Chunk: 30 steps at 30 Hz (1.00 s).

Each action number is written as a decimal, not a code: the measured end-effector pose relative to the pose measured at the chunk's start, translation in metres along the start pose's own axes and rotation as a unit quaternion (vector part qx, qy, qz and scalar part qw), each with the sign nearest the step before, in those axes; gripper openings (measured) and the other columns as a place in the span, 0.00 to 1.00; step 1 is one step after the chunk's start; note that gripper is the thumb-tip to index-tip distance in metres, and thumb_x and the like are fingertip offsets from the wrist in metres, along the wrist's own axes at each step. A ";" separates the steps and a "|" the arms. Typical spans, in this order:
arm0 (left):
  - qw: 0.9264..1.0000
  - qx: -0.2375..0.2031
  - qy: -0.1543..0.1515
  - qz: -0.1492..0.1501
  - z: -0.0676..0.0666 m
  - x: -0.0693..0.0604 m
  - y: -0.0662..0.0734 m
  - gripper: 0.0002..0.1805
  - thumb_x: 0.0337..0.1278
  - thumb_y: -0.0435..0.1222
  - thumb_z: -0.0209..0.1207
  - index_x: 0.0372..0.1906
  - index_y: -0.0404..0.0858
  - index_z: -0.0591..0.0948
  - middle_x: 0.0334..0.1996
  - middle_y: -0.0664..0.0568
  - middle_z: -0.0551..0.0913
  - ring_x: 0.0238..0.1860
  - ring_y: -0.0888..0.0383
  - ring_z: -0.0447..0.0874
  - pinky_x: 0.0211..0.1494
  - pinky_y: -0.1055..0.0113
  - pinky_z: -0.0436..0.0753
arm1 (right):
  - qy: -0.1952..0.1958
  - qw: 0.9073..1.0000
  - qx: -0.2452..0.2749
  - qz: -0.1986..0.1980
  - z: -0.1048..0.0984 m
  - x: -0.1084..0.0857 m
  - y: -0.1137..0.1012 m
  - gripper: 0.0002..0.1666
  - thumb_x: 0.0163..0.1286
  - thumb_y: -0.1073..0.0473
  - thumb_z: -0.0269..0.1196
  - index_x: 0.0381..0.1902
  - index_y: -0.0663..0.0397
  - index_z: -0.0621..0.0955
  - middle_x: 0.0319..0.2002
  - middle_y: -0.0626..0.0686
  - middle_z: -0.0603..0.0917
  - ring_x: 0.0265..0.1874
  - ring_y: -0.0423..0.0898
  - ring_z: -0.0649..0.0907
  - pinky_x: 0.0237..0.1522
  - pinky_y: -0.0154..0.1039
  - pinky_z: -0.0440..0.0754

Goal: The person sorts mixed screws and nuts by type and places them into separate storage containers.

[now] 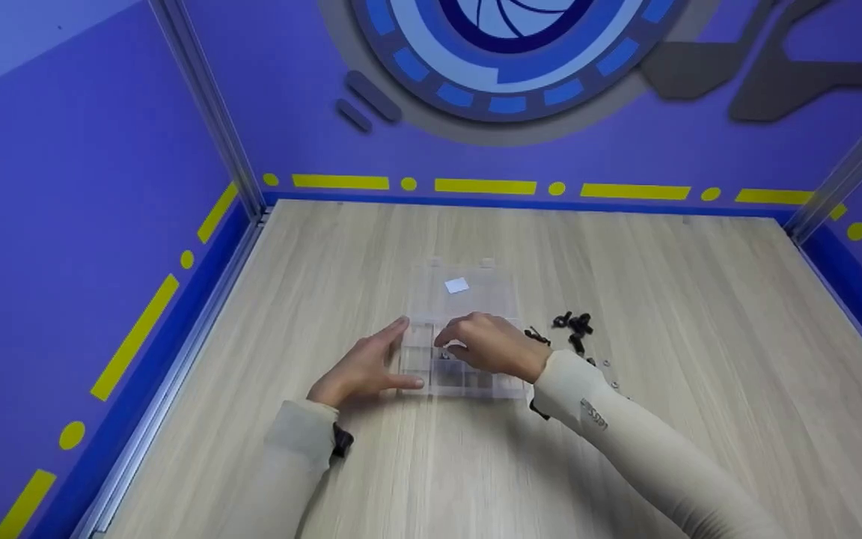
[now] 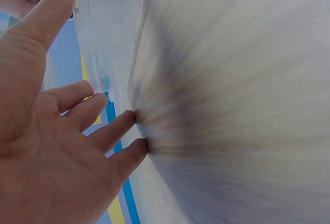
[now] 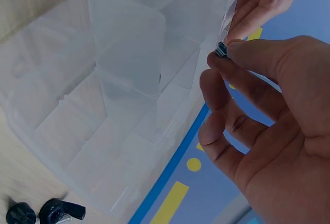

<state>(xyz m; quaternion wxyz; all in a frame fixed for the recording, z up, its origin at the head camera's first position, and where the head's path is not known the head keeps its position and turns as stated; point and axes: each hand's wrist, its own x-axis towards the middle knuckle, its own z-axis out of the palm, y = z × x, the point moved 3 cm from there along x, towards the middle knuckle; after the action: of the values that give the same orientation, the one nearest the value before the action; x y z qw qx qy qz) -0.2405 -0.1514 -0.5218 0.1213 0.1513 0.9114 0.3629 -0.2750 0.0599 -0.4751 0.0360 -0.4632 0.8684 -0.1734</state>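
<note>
Box (image 1: 446, 392), one, clear and divided into compartments, sits mid-surface (image 1: 326, 269), its one open lid (image 1: 431, 293) towards the back edge, bearing one white label (image 1: 457, 285). Small metal bits (image 1: 445, 356), too tiny to count, lie in a compartment beneath the right hand (image 1: 487, 343), whose thumb and forefinger pinch one metallic piece (image 3: 221, 50). The left hand (image 1: 364, 367) spreads its fingers at the box's left edge. Several black parts (image 1: 581, 323) and at least two small rings (image 1: 615, 385) lie towards the surface's right edge.
</note>
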 end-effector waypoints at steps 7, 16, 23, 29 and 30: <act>1.000 0.000 -0.002 -0.001 0.000 0.000 -0.001 0.60 0.50 0.53 0.77 0.82 0.40 0.55 0.82 0.49 0.54 0.81 0.50 0.51 0.81 0.53 0.56 | -0.030 1.000 -0.002 0.008 0.002 0.000 -0.002 0.13 0.71 0.70 0.64 0.50 0.59 0.89 0.49 0.53 0.90 0.48 0.50 0.89 0.53 0.46 0.87; 1.000 -0.017 -0.001 0.010 0.000 0.001 -0.002 0.60 0.51 0.51 0.77 0.82 0.36 0.56 0.82 0.46 0.54 0.81 0.47 0.51 0.81 0.51 0.56 | -0.048 0.999 -0.008 0.002 0.008 0.002 -0.004 0.17 0.71 0.74 0.59 0.45 0.56 0.90 0.41 0.52 0.91 0.35 0.45 0.87 0.39 0.46 0.88; 1.000 -0.008 -0.004 -0.003 0.000 0.001 -0.001 0.60 0.51 0.52 0.77 0.82 0.39 0.54 0.82 0.49 0.53 0.81 0.50 0.51 0.81 0.55 0.56 | -0.058 0.998 0.001 0.021 0.008 0.001 -0.006 0.17 0.72 0.74 0.59 0.48 0.57 0.90 0.46 0.53 0.91 0.43 0.47 0.89 0.47 0.47 0.88; 1.000 -0.011 -0.004 -0.003 0.000 0.000 -0.001 0.60 0.50 0.51 0.77 0.82 0.37 0.55 0.82 0.47 0.53 0.81 0.49 0.51 0.81 0.53 0.56 | -0.069 0.997 -0.005 0.032 0.012 0.002 -0.005 0.18 0.71 0.73 0.58 0.48 0.54 0.90 0.44 0.51 0.91 0.39 0.47 0.88 0.45 0.49 0.88; 1.000 -0.010 -0.004 -0.005 0.000 0.000 -0.001 0.60 0.50 0.51 0.77 0.82 0.38 0.55 0.82 0.48 0.53 0.81 0.49 0.51 0.81 0.53 0.56 | -0.070 0.997 -0.006 0.033 0.013 0.003 -0.005 0.18 0.71 0.73 0.58 0.48 0.54 0.90 0.44 0.51 0.91 0.39 0.47 0.88 0.45 0.49 0.88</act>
<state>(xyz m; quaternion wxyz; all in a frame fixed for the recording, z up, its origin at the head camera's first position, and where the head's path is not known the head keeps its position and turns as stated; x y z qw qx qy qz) -0.2402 -0.1521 -0.5224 0.1285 0.1474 0.9080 0.3704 -0.2698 0.0518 -0.4850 0.0999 -0.4455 0.8795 -0.1344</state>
